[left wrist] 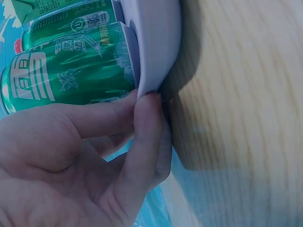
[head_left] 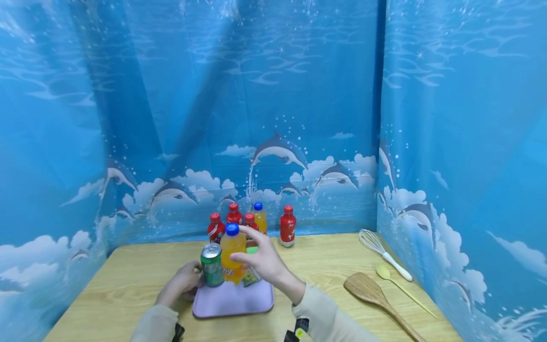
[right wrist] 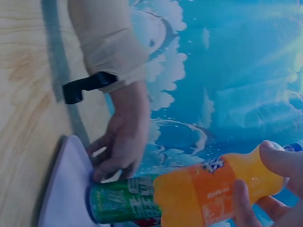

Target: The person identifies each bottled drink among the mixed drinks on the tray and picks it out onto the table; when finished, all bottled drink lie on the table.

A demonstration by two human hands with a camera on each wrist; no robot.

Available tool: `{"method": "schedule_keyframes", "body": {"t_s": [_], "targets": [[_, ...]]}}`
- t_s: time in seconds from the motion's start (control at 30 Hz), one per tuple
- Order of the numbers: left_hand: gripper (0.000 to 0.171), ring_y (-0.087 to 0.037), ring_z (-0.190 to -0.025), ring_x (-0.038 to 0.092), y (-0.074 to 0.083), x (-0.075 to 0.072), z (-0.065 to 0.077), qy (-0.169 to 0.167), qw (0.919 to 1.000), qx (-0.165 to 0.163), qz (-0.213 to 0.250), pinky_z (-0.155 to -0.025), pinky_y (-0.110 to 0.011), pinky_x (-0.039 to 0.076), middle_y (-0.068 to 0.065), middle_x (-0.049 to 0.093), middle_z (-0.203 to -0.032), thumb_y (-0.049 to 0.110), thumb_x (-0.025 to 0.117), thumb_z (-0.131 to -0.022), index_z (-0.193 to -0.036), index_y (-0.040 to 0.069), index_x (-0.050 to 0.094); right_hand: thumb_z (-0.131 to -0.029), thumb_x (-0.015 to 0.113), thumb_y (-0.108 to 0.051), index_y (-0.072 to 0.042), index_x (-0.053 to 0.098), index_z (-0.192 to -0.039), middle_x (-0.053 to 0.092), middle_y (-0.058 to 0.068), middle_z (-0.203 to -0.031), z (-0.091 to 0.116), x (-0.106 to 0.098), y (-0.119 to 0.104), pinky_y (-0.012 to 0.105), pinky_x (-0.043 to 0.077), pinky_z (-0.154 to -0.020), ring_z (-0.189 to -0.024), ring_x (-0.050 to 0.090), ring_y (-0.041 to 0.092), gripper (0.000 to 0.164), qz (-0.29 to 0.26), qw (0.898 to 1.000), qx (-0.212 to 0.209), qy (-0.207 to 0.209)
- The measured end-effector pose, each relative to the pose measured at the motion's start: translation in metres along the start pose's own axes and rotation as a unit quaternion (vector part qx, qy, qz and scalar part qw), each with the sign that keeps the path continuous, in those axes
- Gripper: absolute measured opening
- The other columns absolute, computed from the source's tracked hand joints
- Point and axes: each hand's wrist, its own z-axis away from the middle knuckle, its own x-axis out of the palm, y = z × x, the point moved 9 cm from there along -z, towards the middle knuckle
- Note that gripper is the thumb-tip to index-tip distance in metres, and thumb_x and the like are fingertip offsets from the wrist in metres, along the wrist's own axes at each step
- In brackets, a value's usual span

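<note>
My left hand [head_left: 184, 281] pinches the left rim of a lilac tray [head_left: 232, 304] between thumb and fingers, plainly shown in the left wrist view. A green drink can [head_left: 212, 267] stands upright on the tray beside that hand. My right hand [head_left: 267, 260] grips an orange soda bottle [head_left: 232, 251] with a blue cap, thumb and fingers around its upper part. In the right wrist view the base of the bottle is raised off the tray, level with the top part of the can. A green package [head_left: 252, 277] on the tray is partly hidden behind the right hand.
Behind the tray stand several red-capped bottles [head_left: 215, 228] and another orange soda bottle [head_left: 259, 216]. One red bottle [head_left: 288, 227] stands apart to their right. A whisk [head_left: 386, 254], a yellow spoon [head_left: 401, 287] and a wooden spatula [head_left: 376, 297] lie at the right.
</note>
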Motion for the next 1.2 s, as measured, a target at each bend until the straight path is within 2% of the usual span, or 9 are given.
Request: {"method": "schedule_keyframes", "body": {"t_s": [0.27,0.43,0.57,0.8,0.97,1.2], "targets": [[0.046,-0.033,-0.082,0.067,0.001,0.001,0.002,0.0,1.0,-0.008,0.002,-0.06,-0.039,0.066,-0.031,0.06,-0.108,-0.007,0.062,-0.085,-0.13,-0.011,0.05,-0.092,0.081,-0.019,-0.03,0.059,-0.148,0.064,0.01,-0.139,-0.004,-0.04,0.007,0.041,0.068,-0.078,-0.113,0.062,0.029,0.061,0.004,0.998,0.012,0.054],[0.044,-0.034,-0.082,0.068,0.0,0.002,0.001,-0.002,1.0,-0.008,-0.003,-0.06,-0.04,0.066,-0.033,0.06,-0.111,-0.005,0.061,-0.088,-0.131,-0.011,0.049,-0.093,0.08,-0.017,-0.027,0.059,-0.148,0.063,0.012,-0.139,-0.004,-0.064,0.016,0.04,0.068,-0.078,-0.122,0.061,0.034,0.06,0.014,0.996,0.018,0.084],[0.044,-0.034,-0.082,0.069,-0.001,0.002,0.0,-0.001,1.0,-0.007,-0.004,-0.06,-0.04,0.066,-0.034,0.059,-0.113,-0.003,0.061,-0.09,-0.131,-0.011,0.049,-0.093,0.079,-0.017,-0.025,0.058,-0.149,0.064,0.013,-0.136,-0.004,-0.085,0.021,0.04,0.068,-0.08,-0.12,0.064,0.033,0.06,0.014,0.993,0.022,0.114],[0.045,-0.033,-0.082,0.067,-0.004,0.001,-0.002,-0.001,1.0,-0.009,0.001,-0.059,-0.038,0.065,-0.028,0.062,-0.104,0.0,0.064,-0.09,-0.132,-0.01,0.049,-0.094,0.079,-0.014,-0.02,0.057,-0.151,0.064,0.014,-0.14,-0.004,-0.12,0.028,0.039,0.068,-0.08,-0.118,0.066,0.034,0.062,0.02,0.987,0.023,0.159],[0.045,-0.032,-0.082,0.067,-0.004,0.001,-0.002,-0.002,0.9999,-0.01,0.002,-0.059,-0.037,0.065,-0.027,0.062,-0.104,0.0,0.064,-0.091,-0.132,-0.009,0.049,-0.093,0.079,-0.014,-0.016,0.053,-0.154,0.059,0.017,-0.148,-0.005,-0.144,0.045,0.039,0.069,-0.082,-0.124,0.061,0.04,0.066,0.041,0.98,0.042,0.188],[0.044,-0.031,-0.081,0.066,-0.002,0.001,0.0,-0.003,0.9999,-0.011,0.004,-0.058,-0.036,0.064,-0.026,0.062,-0.103,0.0,0.064,-0.091,-0.132,-0.009,0.05,-0.093,0.08,-0.014,-0.019,0.052,-0.154,0.057,0.017,-0.149,-0.008,-0.171,0.076,0.045,0.068,-0.09,-0.128,0.062,0.042,0.067,0.056,0.968,0.089,0.229]]}}
